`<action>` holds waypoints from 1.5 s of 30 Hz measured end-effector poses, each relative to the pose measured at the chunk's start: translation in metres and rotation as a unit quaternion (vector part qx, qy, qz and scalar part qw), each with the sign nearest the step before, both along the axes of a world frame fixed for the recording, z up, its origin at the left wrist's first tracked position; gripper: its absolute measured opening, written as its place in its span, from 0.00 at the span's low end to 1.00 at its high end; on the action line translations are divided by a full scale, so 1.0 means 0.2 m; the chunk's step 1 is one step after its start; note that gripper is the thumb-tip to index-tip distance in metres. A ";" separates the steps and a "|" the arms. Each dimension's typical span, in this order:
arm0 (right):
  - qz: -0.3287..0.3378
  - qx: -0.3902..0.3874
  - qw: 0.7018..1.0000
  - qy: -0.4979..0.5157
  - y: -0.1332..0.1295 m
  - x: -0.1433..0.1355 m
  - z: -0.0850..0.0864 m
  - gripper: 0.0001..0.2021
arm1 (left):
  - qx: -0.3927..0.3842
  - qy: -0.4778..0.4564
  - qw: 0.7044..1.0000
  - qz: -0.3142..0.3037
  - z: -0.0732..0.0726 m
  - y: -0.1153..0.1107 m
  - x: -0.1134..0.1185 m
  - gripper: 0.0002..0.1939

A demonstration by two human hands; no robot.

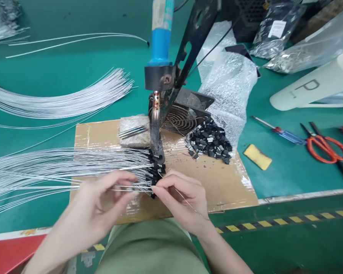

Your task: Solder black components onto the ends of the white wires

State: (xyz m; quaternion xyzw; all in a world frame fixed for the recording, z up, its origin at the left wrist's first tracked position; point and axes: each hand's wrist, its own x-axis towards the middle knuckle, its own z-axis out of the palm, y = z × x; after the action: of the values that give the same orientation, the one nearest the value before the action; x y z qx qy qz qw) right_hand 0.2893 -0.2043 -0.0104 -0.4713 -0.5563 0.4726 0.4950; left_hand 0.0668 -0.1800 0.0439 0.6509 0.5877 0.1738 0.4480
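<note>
My left hand has thumb and fingers closed round a few thin white wires, at the near side of a wide bundle of white wires. Black connectors sit at the right ends of the bundle. My right hand pinches with thumb and index finger beside these connectors, and a thin silvery strand runs across it. The exact item between its fingertips is too small to tell. Above the connectors hangs a blue-handled soldering iron, its tip pointing down.
Cardboard lies under the work. Behind it stand a fan and a pile of black connectors. To the right are a yellow sponge, a screwdriver and orange-handled scissors. More wires lie at the back left.
</note>
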 end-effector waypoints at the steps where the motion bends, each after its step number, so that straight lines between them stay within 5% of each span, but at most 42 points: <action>1: 0.005 0.011 1.000 -0.011 -0.01 0.00 0.00 0.07 | 0.001 0.006 1.000 -0.018 -0.01 -0.02 0.04 0.11; 4: 0.013 0.025 0.999 -0.029 -0.02 0.01 -0.02 0.06 | -0.016 -0.011 0.998 -0.053 -0.03 -0.05 0.14 0.09; 9: -0.031 -0.020 0.999 -0.004 -0.01 0.04 -0.04 0.10 | -0.082 -0.092 0.992 0.011 -0.05 -0.04 0.18 0.13; 12: -0.127 -0.075 0.984 0.104 0.01 0.07 -0.05 0.15 | -0.086 -0.127 0.986 0.064 -0.06 -0.02 0.18 0.12; 17: -0.107 -0.131 0.956 0.238 0.02 0.08 -0.05 0.32 | -0.076 -0.146 0.982 0.089 -0.07 -0.01 0.19 0.12; 25: -0.071 -0.090 0.986 0.118 -0.02 -0.02 -0.02 0.05 | -0.074 -0.139 0.983 0.100 -0.05 -0.01 0.20 0.11; 36: -0.077 -0.053 0.993 0.078 -0.02 -0.03 0.02 0.06 | -0.053 -0.154 0.982 0.092 -0.04 -0.02 0.22 0.07; 45: -0.083 -0.066 0.989 0.107 -0.03 -0.04 0.00 0.07 | -0.079 -0.169 0.969 0.164 0.01 -0.04 0.28 0.08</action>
State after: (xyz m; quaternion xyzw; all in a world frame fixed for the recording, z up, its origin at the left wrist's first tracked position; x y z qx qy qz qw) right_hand 0.2810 -0.2094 -0.0095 -0.4942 -0.4265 0.5133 0.5571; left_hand 0.1229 -0.1871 0.0466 0.4691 0.6143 0.3053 0.5563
